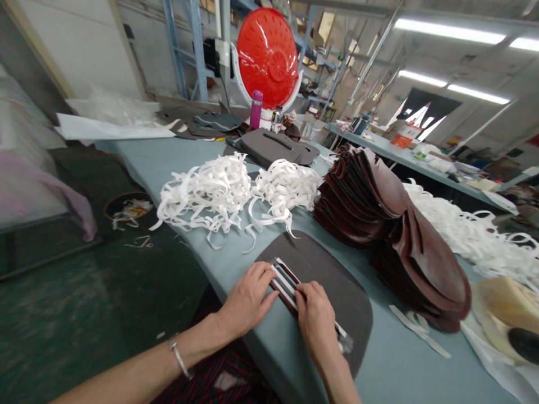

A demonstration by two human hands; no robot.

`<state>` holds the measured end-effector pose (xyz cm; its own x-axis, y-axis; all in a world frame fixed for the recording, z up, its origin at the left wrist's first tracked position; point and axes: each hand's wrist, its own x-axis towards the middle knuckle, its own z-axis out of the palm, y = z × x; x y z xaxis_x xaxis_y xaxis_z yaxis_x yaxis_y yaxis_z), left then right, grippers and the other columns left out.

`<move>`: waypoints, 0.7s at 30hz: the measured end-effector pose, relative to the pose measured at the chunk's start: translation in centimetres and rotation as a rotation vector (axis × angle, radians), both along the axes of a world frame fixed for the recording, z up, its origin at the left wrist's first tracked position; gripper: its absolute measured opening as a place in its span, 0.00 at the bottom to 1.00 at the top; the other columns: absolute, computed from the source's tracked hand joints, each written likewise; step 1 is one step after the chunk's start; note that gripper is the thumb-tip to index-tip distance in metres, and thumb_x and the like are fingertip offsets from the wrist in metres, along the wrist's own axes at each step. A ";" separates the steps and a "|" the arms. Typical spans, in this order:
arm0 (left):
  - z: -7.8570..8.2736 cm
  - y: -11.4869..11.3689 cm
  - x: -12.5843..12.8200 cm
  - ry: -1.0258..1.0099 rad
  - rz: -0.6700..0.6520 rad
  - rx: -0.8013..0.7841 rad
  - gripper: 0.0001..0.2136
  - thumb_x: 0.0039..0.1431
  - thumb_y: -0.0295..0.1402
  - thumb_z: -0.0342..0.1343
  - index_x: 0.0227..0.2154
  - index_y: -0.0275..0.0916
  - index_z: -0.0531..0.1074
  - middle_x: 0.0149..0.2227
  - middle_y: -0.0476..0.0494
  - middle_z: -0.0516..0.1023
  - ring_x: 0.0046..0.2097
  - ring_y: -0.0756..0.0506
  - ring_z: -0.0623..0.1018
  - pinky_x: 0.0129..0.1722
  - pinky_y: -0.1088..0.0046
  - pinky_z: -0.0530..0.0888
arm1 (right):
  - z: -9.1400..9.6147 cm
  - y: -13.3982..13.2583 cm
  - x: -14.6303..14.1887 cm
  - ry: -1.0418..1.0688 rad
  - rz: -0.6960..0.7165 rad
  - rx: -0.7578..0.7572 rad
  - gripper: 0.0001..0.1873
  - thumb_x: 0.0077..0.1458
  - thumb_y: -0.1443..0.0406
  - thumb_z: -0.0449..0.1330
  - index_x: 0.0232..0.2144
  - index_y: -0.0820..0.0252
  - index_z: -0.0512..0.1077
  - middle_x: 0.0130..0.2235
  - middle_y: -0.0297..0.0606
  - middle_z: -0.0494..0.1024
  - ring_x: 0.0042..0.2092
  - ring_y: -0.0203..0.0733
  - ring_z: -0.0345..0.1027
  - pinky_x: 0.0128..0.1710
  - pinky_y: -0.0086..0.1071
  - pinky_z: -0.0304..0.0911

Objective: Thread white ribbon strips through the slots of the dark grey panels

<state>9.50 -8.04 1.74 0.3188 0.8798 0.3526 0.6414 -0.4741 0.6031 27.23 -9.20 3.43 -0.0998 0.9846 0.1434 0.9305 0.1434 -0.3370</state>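
You are working a dark grey panel (337,269) flat on the bench (273,353), both hands meeting at its slot (287,274) — the opening edged with white strips (285,290). The slot's long axis is slanting from just beyond your left hand (246,294), at its far end, down and rightward beneath your right hand (316,314); its near end is emerging just right of that wrist. Neither hand is nearer: both are touching the strips, with a bare stretch showing between them. Your left hand is spreading thumb and fingers along the outer edge; your right is curling its fingers over the middle — whether either is pinching or only pressing, you cannot tell from here. Ahead of your left hand, white ribbon (214,191) is lying heaped; beyond and right of your right hand, brown pieces (438,258) are leaning in stacks.
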 end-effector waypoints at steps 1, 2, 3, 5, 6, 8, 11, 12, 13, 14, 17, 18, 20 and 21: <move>0.0 0.0 0.0 0.001 0.000 -0.004 0.13 0.58 0.28 0.52 0.46 0.39 0.64 0.48 0.39 0.67 0.54 0.41 0.67 0.54 0.58 0.69 | 0.0 0.6 -0.9 0.025 0.027 0.017 0.12 0.59 0.73 0.49 0.35 0.59 0.72 0.36 0.40 0.74 0.40 0.42 0.66 0.41 0.32 0.59; -0.1 0.0 0.0 0.005 -0.001 -0.003 0.15 0.58 0.27 0.51 0.49 0.38 0.63 0.50 0.38 0.66 0.55 0.41 0.66 0.55 0.58 0.68 | 0.0 1.1 -1.8 0.039 0.054 0.032 0.14 0.58 0.74 0.49 0.37 0.59 0.73 0.37 0.40 0.73 0.40 0.42 0.65 0.41 0.32 0.59; -0.1 0.1 0.0 0.013 -0.003 0.002 0.18 0.59 0.26 0.50 0.52 0.38 0.61 0.53 0.37 0.65 0.56 0.41 0.65 0.56 0.57 0.67 | 0.0 1.5 -2.5 0.039 0.079 0.047 0.15 0.57 0.75 0.49 0.38 0.59 0.73 0.38 0.39 0.73 0.41 0.42 0.65 0.40 0.32 0.60; -0.2 0.2 -0.1 0.046 -0.025 0.021 0.22 0.59 0.24 0.47 0.57 0.38 0.57 0.56 0.37 0.63 0.58 0.42 0.63 0.58 0.57 0.66 | 0.0 1.7 -3.7 -0.011 0.124 0.080 0.16 0.57 0.76 0.49 0.40 0.59 0.72 0.39 0.40 0.73 0.41 0.42 0.64 0.40 0.33 0.60; -0.3 0.3 -0.2 0.072 -0.045 0.031 0.22 0.60 0.23 0.45 0.57 0.39 0.57 0.56 0.38 0.64 0.58 0.42 0.64 0.58 0.57 0.66 | -0.1 1.7 -4.1 -0.063 0.141 0.101 0.16 0.57 0.76 0.49 0.41 0.60 0.72 0.40 0.41 0.72 0.41 0.43 0.63 0.40 0.35 0.60; -0.6 0.5 -0.3 0.141 -0.086 0.054 0.20 0.60 0.23 0.44 0.55 0.39 0.60 0.53 0.39 0.67 0.57 0.42 0.65 0.58 0.57 0.66 | -0.5 1.1 -4.4 -0.200 0.169 0.149 0.14 0.57 0.76 0.50 0.42 0.62 0.72 0.40 0.43 0.72 0.41 0.46 0.62 0.38 0.37 0.60; -1.0 0.7 -0.4 0.264 -0.109 0.121 0.18 0.61 0.24 0.44 0.54 0.35 0.62 0.52 0.37 0.69 0.57 0.41 0.65 0.58 0.56 0.65 | -1.3 -0.3 -3.7 -0.374 0.193 0.234 0.13 0.57 0.76 0.51 0.40 0.65 0.72 0.37 0.45 0.72 0.38 0.48 0.61 0.35 0.40 0.61; -1.0 0.7 -0.4 0.301 -0.110 0.147 0.18 0.61 0.24 0.45 0.54 0.34 0.62 0.53 0.36 0.69 0.57 0.40 0.65 0.58 0.55 0.65 | -1.5 -0.9 -3.1 -0.406 0.194 0.254 0.13 0.56 0.76 0.51 0.40 0.65 0.72 0.37 0.45 0.72 0.38 0.49 0.61 0.34 0.40 0.61; -1.1 0.7 -0.4 0.332 -0.109 0.167 0.18 0.61 0.25 0.45 0.55 0.33 0.63 0.53 0.35 0.69 0.57 0.40 0.66 0.59 0.56 0.64 | -1.7 -1.5 -2.4 -0.426 0.195 0.271 0.13 0.56 0.76 0.50 0.40 0.66 0.72 0.37 0.45 0.72 0.38 0.49 0.61 0.34 0.40 0.61; -1.1 0.7 -0.4 0.357 -0.109 0.181 0.18 0.62 0.25 0.44 0.55 0.32 0.63 0.53 0.35 0.70 0.57 0.40 0.66 0.59 0.56 0.64 | -1.8 -2.3 -1.4 -0.436 0.194 0.285 0.14 0.56 0.76 0.50 0.41 0.66 0.72 0.37 0.46 0.71 0.38 0.49 0.61 0.34 0.40 0.62; -0.9 0.7 -0.3 0.396 -0.111 0.206 0.18 0.62 0.25 0.44 0.54 0.31 0.63 0.52 0.34 0.70 0.56 0.40 0.67 0.58 0.57 0.65 | -2.0 -5.2 2.0 -0.439 0.195 0.308 0.16 0.57 0.77 0.48 0.45 0.69 0.70 0.40 0.48 0.71 0.41 0.50 0.60 0.37 0.41 0.62; -0.9 0.7 -0.3 0.403 -0.115 0.213 0.18 0.62 0.25 0.43 0.54 0.31 0.64 0.52 0.34 0.70 0.56 0.40 0.67 0.58 0.56 0.65 | -2.0 -6.3 3.3 -0.437 0.200 0.310 0.17 0.57 0.77 0.47 0.46 0.70 0.69 0.41 0.49 0.70 0.42 0.51 0.60 0.38 0.41 0.62; -0.9 0.7 -0.3 0.411 -0.124 0.225 0.17 0.62 0.24 0.43 0.53 0.30 0.64 0.51 0.34 0.71 0.55 0.40 0.67 0.57 0.56 0.65 | -1.9 -8.4 5.4 -0.427 0.216 0.291 0.17 0.59 0.76 0.46 0.48 0.71 0.68 0.42 0.51 0.70 0.43 0.52 0.60 0.40 0.43 0.62; -0.9 0.7 -0.3 0.412 -0.123 0.225 0.17 0.62 0.24 0.44 0.53 0.30 0.64 0.51 0.34 0.71 0.55 0.40 0.67 0.57 0.57 0.66 | -1.8 -9.2 6.3 -0.416 0.221 0.277 0.17 0.59 0.75 0.46 0.48 0.71 0.67 0.43 0.51 0.70 0.44 0.52 0.59 0.41 0.43 0.61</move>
